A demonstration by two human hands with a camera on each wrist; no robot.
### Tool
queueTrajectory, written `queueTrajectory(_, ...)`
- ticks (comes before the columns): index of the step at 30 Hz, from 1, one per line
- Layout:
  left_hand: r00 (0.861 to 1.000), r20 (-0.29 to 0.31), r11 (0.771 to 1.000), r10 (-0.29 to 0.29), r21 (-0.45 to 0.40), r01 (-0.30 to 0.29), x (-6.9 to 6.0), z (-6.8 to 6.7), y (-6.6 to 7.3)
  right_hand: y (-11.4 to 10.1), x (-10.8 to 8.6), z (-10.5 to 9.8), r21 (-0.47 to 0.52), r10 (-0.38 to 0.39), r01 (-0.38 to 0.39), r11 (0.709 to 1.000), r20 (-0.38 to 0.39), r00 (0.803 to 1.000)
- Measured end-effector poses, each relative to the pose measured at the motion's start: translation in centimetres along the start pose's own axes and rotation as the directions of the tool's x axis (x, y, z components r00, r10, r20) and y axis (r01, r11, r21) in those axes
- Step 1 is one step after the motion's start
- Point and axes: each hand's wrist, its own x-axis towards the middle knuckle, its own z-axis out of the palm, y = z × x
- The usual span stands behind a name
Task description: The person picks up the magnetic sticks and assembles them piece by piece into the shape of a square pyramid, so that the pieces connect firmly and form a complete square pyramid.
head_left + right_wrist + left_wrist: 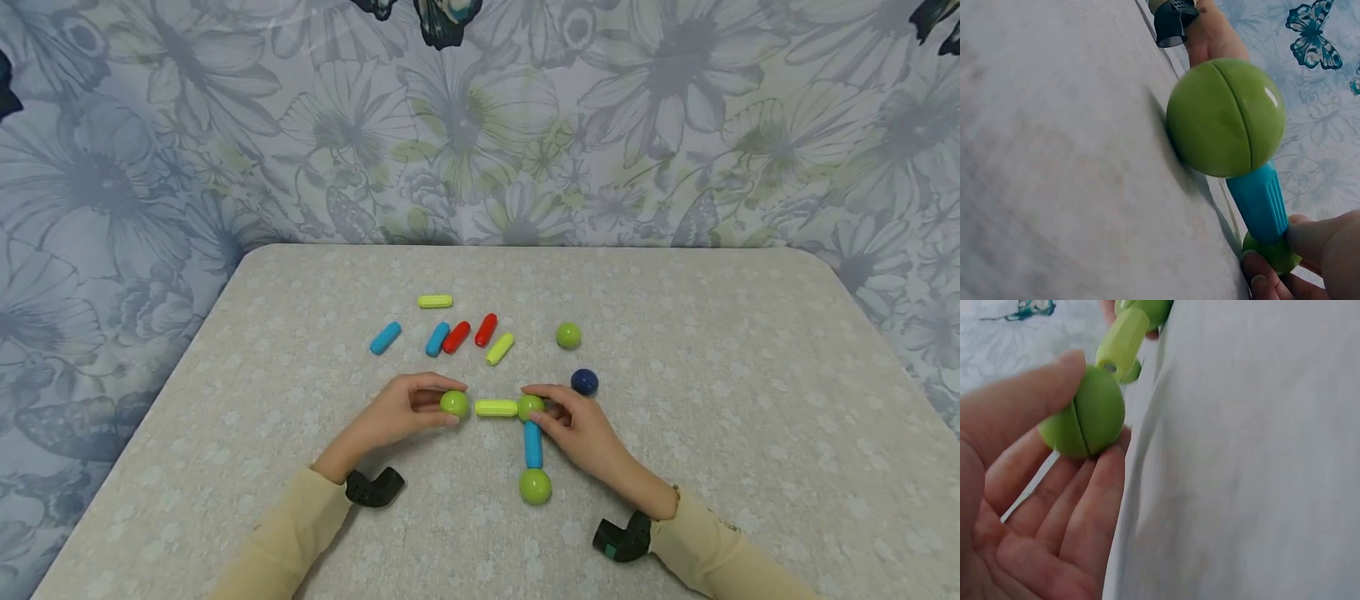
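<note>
The left hand point(408, 408) pinches a green ball point(454, 404) between thumb and fingers, a small gap from the free end of a yellow-green stick point(496, 408). That stick's other end meets a second green ball point(531, 407), which the right hand point(585, 429) pinches. From this ball a blue stick point(533, 445) runs toward the table's front, ending in a third green ball point(536, 487). In the left wrist view the held ball point(1088, 415) is close below the stick point(1124, 342). The right wrist view shows the third ball point(1226, 117) large, with the blue stick point(1260, 201) behind it.
Behind the hands lie blue sticks point(386, 338), red sticks point(486, 330) and yellow-green sticks point(435, 302). A loose green ball point(568, 336) is at the back right. A dark blue ball point(584, 382) lies just beside the right hand. A patterned cloth covers the table point(712, 375).
</note>
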Motion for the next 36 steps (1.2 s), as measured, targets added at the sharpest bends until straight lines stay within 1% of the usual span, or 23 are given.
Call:
queueTrajectory(5,1.0,-0.005,0.999,0.013,-0.037,-0.014,0.2,0.9,-0.1,-0.1,0.0,0.0,0.002,-0.005,0.005,1.0,-0.005,1.0)
queueTrajectory(9,1.0,-0.02,0.999,-0.008,-0.053,0.007,0.3,1.2,0.0,0.1,0.1,-0.1,0.007,-0.012,0.012,1.0,-0.004,1.0)
queueTrajectory(12,0.999,-0.034,0.999,-0.014,-0.032,0.013,0.4,1.3,0.0,0.2,0.1,-0.3,0.014,-0.012,0.011,1.0,0.019,1.0)
queueTrajectory(15,0.999,-0.045,1.0,-0.014,0.005,0.015,0.6,1.2,0.0,0.1,0.0,-0.7,0.02,-0.021,0.02,1.0,0.058,0.998)
queueTrajectory(16,0.999,-0.049,1.0,-0.013,0.016,0.014,0.7,1.2,-0.1,0.1,-0.1,-0.9,0.019,-0.032,0.03,0.999,0.073,0.997)
queueTrajectory(17,0.999,-0.051,1.0,-0.017,0.022,0.018,0.8,1.3,0.3,0.1,-0.2,-1.0,0.015,-0.048,0.047,0.999,0.086,0.995)
queueTrajectory(18,0.998,-0.053,0.999,-0.015,0.029,0.017,1.0,1.3,0.2,0.1,-0.2,-1.2,0.012,-0.075,0.074,0.997,0.102,0.992)
queueTrajectory(21,0.998,-0.062,0.998,-0.028,0.047,0.031,1.8,1.3,0.2,0.2,-0.4,-1.8,0.006,-0.155,0.156,0.988,0.168,0.974)
queueTrajectory(23,0.998,-0.052,0.998,-0.023,0.054,0.025,2.6,1.4,0.3,0.4,-0.7,-2.2,0.016,-0.188,0.19,0.982,0.223,0.956)
queueTrajectory(24,0.999,-0.046,0.998,-0.018,0.058,0.021,3.0,1.4,-0.1,0.5,-0.9,-2.4,0.02,-0.196,0.197,0.98,0.253,0.948)
queueTrajectory(27,1.0,-0.004,0.998,0.004,0.066,-0.004,4.0,1.7,0.2,0.5,-1.4,-2.8,0.026,-0.189,0.191,0.981,0.32,0.928)
queueTrajectory(31,0.998,0.062,0.998,0.025,0.053,-0.028,5.4,2.4,0.5,0.4,-2.1,-3.0,0.018,-0.206,0.214,0.977,0.352,0.913)
queueTrajectory(33,0.995,0.091,0.999,0.03,0.041,-0.034,6.0,2.7,0.6,0.4,-2.4,-3.1,0.019,-0.222,0.231,0.973,0.36,0.906)
queueTrajectory(36,0.99,0.13,0.997,0.054,0.041,-0.06,6.9,3.1,0.6,0.3,-2.8,-2.9,0.022,-0.243,0.253,0.967,0.366,0.898)
